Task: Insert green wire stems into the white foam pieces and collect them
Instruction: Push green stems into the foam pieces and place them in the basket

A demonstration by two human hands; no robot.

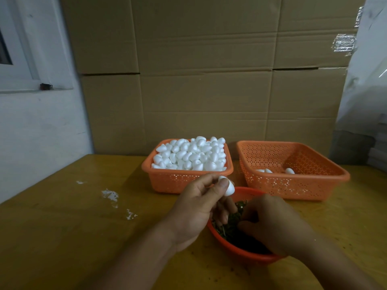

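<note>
White foam piece (228, 187) pinched in left grip (201, 208); right grip (272, 225) seemingly grasping stems (234, 218).

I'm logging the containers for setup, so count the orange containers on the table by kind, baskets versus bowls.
Square perforated baskets: 2, one full of white foam pieces, one nearly empty
Round bowl of green stems: 1
Total: 3
</note>
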